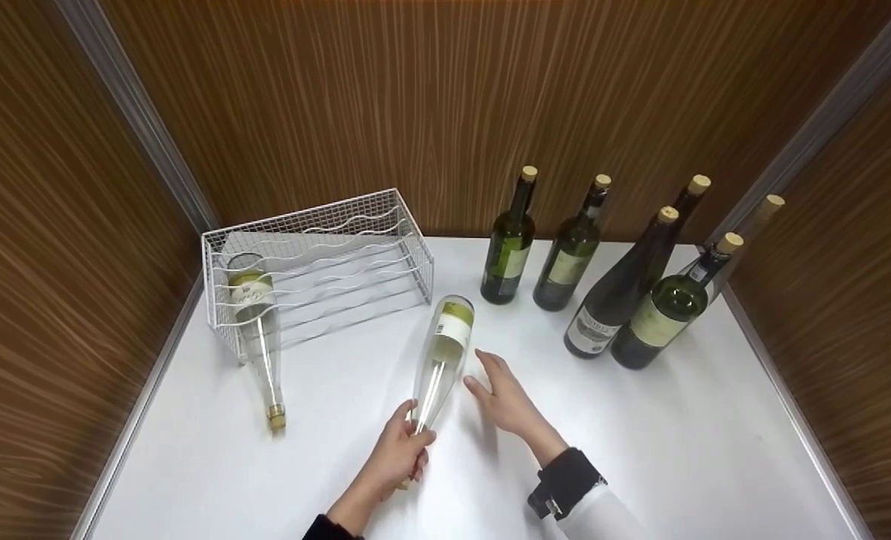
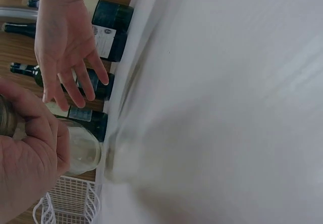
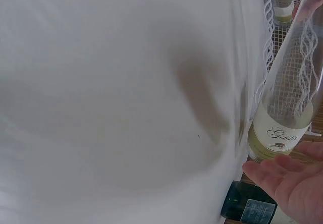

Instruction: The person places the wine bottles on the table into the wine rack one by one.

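Observation:
My left hand (image 1: 397, 456) grips a clear glass wine bottle (image 1: 445, 352) by its neck, the corked end toward me and the base pointing away. A white and yellow-green label (image 3: 275, 135) wraps the bottle near its base. Just right of the bottle is my right hand (image 1: 507, 397), fingers extended and holding nothing; in the right wrist view its fingertips (image 3: 252, 169) are right by the bottle's base. A similar clear bottle (image 1: 262, 337) lies in the white wire rack (image 1: 340, 319) at the left, its corked neck sticking out toward me.
Several corked dark bottles stand upright at the right, including a green bottle (image 1: 509, 259) nearest the rack and a dark bottle (image 1: 614, 296) with a white label. Wood-grain panels (image 1: 445, 112) wall in the white tabletop (image 1: 678, 450) at the back and both sides.

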A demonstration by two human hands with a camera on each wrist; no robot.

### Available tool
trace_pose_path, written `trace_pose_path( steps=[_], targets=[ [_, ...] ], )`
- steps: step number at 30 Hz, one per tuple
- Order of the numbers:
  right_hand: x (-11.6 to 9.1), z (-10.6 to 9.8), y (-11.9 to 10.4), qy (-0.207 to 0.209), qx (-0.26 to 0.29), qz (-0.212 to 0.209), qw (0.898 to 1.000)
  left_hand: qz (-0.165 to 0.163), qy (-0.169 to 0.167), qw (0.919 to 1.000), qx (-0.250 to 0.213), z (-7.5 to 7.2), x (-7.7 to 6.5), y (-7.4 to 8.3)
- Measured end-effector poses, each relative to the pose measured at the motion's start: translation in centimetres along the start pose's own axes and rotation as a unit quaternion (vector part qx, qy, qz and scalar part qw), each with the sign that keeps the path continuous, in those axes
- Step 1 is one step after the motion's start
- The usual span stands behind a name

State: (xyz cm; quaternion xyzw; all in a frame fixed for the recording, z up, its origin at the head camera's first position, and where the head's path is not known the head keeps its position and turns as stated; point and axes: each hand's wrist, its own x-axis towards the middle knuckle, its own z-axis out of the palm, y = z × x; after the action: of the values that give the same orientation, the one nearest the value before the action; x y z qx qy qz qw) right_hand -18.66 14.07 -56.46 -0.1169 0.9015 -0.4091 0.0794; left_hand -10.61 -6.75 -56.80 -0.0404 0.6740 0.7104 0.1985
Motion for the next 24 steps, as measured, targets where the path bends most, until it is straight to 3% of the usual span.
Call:
trace_pose_path(
  steps=[10, 24],
  targets=[
    [0.7, 1.1, -0.6, -0.026, -0.012, -0.023, 0.999, 0.002, 0.024, 0.9995, -0.018, -1.8, -0.5, 0.0],
    [1.3, 2.2, -1.7, -0.061, -0.028, -0.027, 0.997, 0.035, 0.076, 0.9951, -0.053, -4.2, -0.5, 0.2]
  ],
)
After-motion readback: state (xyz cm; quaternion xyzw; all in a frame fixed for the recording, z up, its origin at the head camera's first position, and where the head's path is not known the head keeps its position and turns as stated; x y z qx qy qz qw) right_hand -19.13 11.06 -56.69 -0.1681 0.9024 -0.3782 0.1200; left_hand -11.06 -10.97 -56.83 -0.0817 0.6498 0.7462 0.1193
